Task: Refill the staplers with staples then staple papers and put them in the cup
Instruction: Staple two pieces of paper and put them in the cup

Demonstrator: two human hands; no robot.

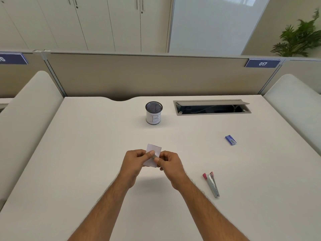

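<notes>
Stapler [211,183], one pink-and-silver metal one, lies open on the white desk [86,153] to the right of my right hand [169,165], well apart from it, its long axis running from the pink end nearest my hands toward me and slightly right. I count one small white slip of paper [152,154], pinched between both thumbs and forefingers, my left hand [134,162] gripping its left side and my right its right edge (something small and grey sits under my thumbs, too blurred to name). One mesh cup [153,112] with a white label stands beyond; one small blue staple box [230,140] lies far right.
</notes>
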